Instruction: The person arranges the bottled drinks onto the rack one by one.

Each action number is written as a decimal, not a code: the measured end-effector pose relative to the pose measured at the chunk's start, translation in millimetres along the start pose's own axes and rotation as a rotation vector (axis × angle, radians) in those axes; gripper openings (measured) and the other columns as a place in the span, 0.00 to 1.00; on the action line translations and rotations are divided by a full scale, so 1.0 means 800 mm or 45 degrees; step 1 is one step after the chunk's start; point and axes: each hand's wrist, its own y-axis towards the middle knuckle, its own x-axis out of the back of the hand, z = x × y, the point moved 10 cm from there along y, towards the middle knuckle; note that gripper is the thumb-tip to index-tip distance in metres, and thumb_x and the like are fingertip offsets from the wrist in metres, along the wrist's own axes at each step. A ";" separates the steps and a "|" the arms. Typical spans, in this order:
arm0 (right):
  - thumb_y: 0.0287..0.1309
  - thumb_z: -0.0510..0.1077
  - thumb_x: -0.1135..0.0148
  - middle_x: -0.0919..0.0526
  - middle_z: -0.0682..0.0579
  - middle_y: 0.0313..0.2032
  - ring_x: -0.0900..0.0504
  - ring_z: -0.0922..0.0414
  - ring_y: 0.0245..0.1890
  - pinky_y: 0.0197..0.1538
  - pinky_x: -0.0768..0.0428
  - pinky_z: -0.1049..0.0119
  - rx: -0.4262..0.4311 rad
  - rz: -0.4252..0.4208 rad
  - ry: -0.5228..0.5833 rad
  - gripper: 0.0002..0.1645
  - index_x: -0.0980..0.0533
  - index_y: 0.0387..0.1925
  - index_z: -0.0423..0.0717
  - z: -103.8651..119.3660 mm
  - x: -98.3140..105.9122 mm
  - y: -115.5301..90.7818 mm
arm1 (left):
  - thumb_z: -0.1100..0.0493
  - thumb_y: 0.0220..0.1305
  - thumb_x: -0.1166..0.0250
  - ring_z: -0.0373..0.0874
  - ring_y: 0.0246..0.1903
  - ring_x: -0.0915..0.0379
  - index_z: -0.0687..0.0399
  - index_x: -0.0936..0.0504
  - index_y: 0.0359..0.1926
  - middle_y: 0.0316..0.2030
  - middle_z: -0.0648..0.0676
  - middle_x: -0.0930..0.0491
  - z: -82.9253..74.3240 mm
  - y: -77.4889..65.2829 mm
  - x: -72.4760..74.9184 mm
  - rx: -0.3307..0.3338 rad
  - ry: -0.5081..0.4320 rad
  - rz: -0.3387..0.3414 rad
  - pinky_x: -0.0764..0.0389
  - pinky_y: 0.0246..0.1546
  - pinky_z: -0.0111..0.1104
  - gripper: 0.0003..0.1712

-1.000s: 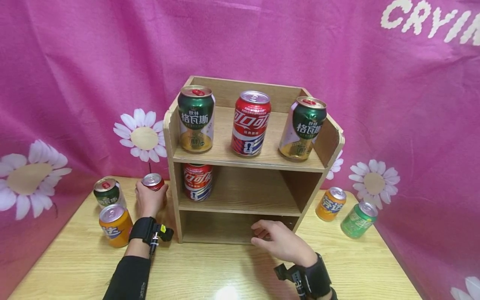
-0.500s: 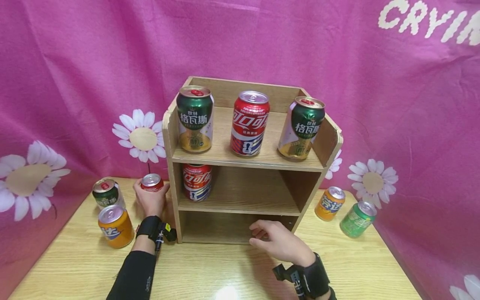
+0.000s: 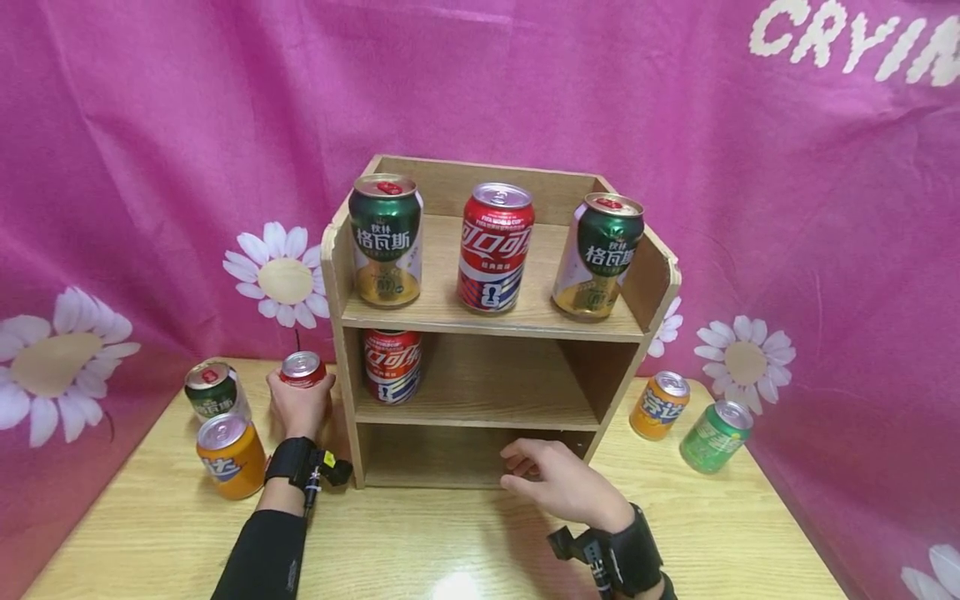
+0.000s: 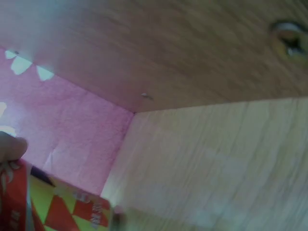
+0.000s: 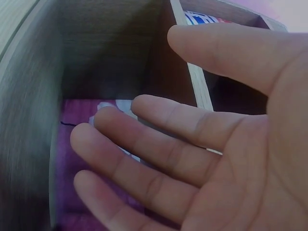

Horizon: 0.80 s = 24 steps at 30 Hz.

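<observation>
Left of the shelf, my left hand (image 3: 300,408) grips a red soda can (image 3: 302,369) from the near side. The silver lid shows above the fingers, and most of the can's body is hidden in the head view. In the left wrist view its side shows red with a yellow pattern (image 4: 62,202), beside the wooden shelf side. My right hand (image 3: 558,483) hovers in front of the lowest compartment of the wooden shelf (image 3: 495,333). Its fingers are relaxed and spread with nothing in them, as the right wrist view shows.
On the top shelf stand two green-and-gold cans (image 3: 385,242) (image 3: 598,257) with a red cola can (image 3: 495,250) between them. Another red can (image 3: 392,367) sits middle left. A green can (image 3: 217,392) and orange can (image 3: 231,458) stand left; orange (image 3: 660,406) and green (image 3: 716,437) cans stand right.
The left forearm shifts slightly right and then back, while the left hand stays at the red can. The right hand keeps its place. The head view drifts a little.
</observation>
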 end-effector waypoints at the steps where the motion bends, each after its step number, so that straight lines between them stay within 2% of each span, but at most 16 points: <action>1: 0.61 0.49 0.39 0.18 0.49 0.39 0.20 0.59 0.37 0.42 0.21 0.60 0.000 0.001 0.002 0.17 0.24 0.46 0.42 0.000 0.000 0.000 | 0.55 0.45 0.26 0.61 0.56 0.36 0.63 0.42 0.62 0.56 0.66 0.31 -0.001 -0.001 0.000 -0.005 0.013 0.014 0.35 0.56 0.49 0.47; 8: 0.61 0.48 0.39 0.18 0.51 0.39 0.20 0.60 0.37 0.41 0.21 0.62 -0.006 -0.004 -0.009 0.16 0.23 0.46 0.43 -0.002 0.003 0.000 | 0.57 0.46 0.26 0.60 0.55 0.34 0.65 0.43 0.61 0.55 0.67 0.31 -0.005 -0.006 0.000 -0.050 0.005 0.117 0.34 0.56 0.48 0.46; 14: 0.61 0.48 0.39 0.19 0.51 0.39 0.20 0.60 0.37 0.41 0.21 0.64 -0.006 -0.001 0.003 0.16 0.24 0.46 0.43 0.000 0.004 0.000 | 0.56 0.46 0.26 0.59 0.55 0.35 0.63 0.43 0.62 0.55 0.66 0.31 -0.004 -0.018 0.009 -0.078 -0.001 0.151 0.34 0.56 0.49 0.47; 24: 0.61 0.48 0.39 0.19 0.49 0.39 0.20 0.58 0.37 0.42 0.21 0.59 0.006 0.022 0.044 0.17 0.24 0.46 0.41 0.001 -0.001 0.000 | 0.54 0.48 0.26 0.63 0.56 0.37 0.60 0.46 0.64 0.57 0.68 0.34 0.001 -0.037 0.021 -0.044 0.022 0.166 0.36 0.56 0.53 0.49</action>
